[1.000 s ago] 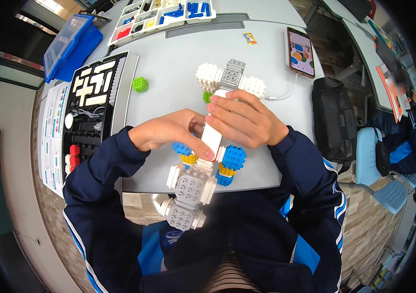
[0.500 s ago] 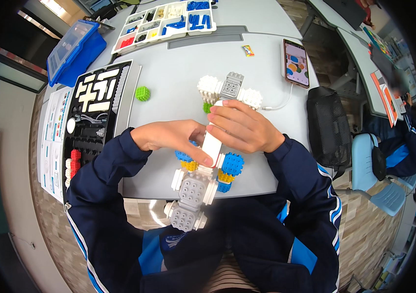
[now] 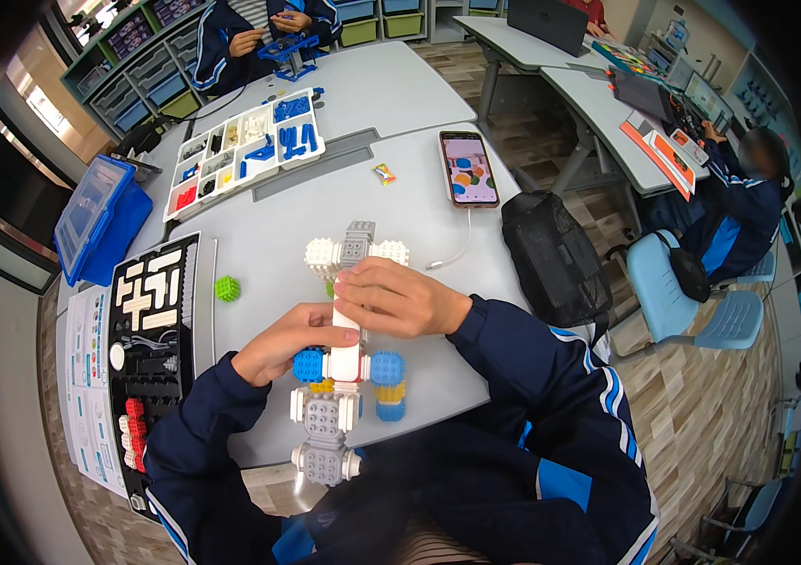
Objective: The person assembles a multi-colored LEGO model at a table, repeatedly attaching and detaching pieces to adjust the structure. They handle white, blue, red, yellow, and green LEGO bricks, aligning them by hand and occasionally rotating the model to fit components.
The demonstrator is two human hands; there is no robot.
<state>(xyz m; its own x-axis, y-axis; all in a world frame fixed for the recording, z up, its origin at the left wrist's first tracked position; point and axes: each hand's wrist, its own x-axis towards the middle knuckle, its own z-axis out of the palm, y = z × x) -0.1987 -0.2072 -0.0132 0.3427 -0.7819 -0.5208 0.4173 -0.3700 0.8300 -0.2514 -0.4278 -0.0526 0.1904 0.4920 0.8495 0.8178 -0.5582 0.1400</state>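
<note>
Both hands are closed on one long model built of studded blocks (image 3: 322,414). My left hand (image 3: 278,341) grips its white middle piece (image 3: 346,362) from the left, thumb lying across it. From the right, the fingers of my right hand (image 3: 408,299) wrap over the upper part of that piece. Beyond the fingers are white studded blocks (image 3: 322,252) with a grey block (image 3: 357,243) between them, and a bit of green below, mostly hidden. Blue blocks (image 3: 387,368) and yellow ones stick out at the sides, while grey blocks form the near end, over the table edge.
A loose green block (image 3: 226,288) lies left of the model, beside a black parts tray (image 3: 184,344). Farther off are a sorting tray (image 3: 242,193), a blue box (image 3: 104,221), a phone (image 3: 468,168) with a cable and a black mesh bag (image 3: 556,256). Another person's hands (image 3: 269,30) work across the table.
My view has tilted up and turned right, bringing two other people into sight. The model now points more straight away from me, and both hands keep their hold on it.
</note>
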